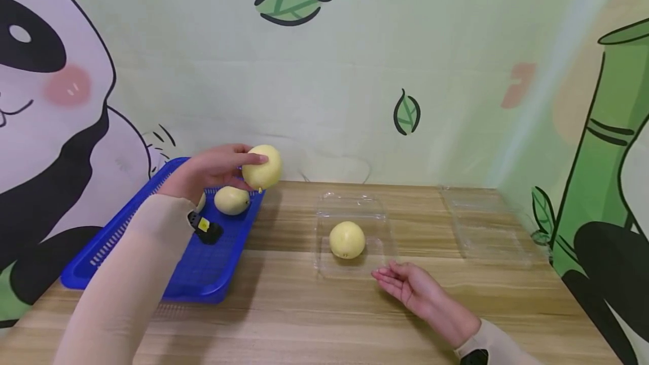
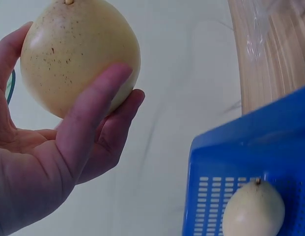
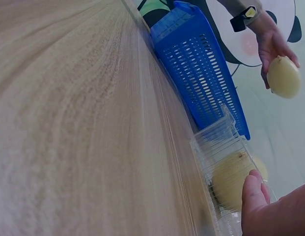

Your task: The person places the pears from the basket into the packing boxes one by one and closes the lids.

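Note:
My left hand (image 1: 215,169) grips a pale yellow pear (image 1: 263,168) between thumb and fingers, above the far right end of a blue plastic basket (image 1: 203,292). Brown specks and a short stem show on this pear in the left wrist view. Another pear (image 1: 347,240) sits in a clear plastic container (image 1: 372,263) in the middle of the table. By that container's near right corner is my right hand (image 1: 418,292), its fingers extended and holding nothing. Whether the fingertips touch the container wall, I cannot tell.
Inside the basket lies a pear (image 1: 232,200), with part of another (image 1: 201,203) mostly hidden behind my left forearm. A second clear plastic container (image 1: 489,230) stands at the right of the wooden table (image 1: 314,320). A printed cloth (image 1: 355,72) hangs behind the table.

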Tool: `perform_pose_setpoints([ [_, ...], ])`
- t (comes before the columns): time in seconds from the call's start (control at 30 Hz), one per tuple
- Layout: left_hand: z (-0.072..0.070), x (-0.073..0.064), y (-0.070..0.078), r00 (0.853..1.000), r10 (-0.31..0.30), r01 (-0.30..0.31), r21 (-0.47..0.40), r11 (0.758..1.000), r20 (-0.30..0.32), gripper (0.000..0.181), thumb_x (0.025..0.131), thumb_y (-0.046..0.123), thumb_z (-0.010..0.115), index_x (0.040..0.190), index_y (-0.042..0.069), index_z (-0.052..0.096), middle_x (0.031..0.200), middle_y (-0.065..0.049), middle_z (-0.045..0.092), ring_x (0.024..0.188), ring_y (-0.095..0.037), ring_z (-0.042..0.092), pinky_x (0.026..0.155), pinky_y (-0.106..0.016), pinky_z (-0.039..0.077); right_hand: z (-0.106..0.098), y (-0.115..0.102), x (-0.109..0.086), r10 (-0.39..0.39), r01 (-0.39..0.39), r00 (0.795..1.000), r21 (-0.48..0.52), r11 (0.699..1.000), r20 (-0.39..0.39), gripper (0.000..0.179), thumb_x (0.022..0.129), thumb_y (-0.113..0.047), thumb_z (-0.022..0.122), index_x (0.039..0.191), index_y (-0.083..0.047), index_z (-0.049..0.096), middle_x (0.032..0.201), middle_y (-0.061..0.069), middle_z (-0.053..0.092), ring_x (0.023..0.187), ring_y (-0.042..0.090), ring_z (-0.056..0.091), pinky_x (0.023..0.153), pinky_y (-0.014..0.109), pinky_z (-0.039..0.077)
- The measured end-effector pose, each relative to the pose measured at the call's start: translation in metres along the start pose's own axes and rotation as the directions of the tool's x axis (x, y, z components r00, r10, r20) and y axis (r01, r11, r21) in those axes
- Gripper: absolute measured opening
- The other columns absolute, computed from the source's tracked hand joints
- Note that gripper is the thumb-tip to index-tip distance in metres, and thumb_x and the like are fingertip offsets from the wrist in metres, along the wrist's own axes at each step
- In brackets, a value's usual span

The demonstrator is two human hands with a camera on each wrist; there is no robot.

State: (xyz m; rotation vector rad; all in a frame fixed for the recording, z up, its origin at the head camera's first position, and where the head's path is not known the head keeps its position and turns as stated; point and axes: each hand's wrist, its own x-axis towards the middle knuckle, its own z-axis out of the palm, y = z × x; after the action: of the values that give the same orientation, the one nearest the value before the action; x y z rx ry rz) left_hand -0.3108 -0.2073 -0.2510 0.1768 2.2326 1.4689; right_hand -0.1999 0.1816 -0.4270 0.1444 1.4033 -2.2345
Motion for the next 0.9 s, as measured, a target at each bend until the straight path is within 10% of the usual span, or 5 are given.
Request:
perform_pose_setpoints([
  [0.9, 0.06, 0.033, 0.019, 0.999, 0.046, -0.045, -0.033, 0.998, 0.021, 0.064, 0.103, 0.029, 0.058, 0.154, 0.001, 0.031, 0.133, -0.017, 0.052, 0.105, -0.024, 0.062, 0.077, -0.027, 0.062, -0.002, 0.001, 0.001, -0.005, 0.005, 1.0, 0.02, 1.0, 0.03, 0.024, 0.11, -0.007, 0.033, 0.11, 0.002, 0.055, 0.092, 0.005, 0.074, 0.09, 0.011, 0.074, 0.088, 0.02, 0.061],
])
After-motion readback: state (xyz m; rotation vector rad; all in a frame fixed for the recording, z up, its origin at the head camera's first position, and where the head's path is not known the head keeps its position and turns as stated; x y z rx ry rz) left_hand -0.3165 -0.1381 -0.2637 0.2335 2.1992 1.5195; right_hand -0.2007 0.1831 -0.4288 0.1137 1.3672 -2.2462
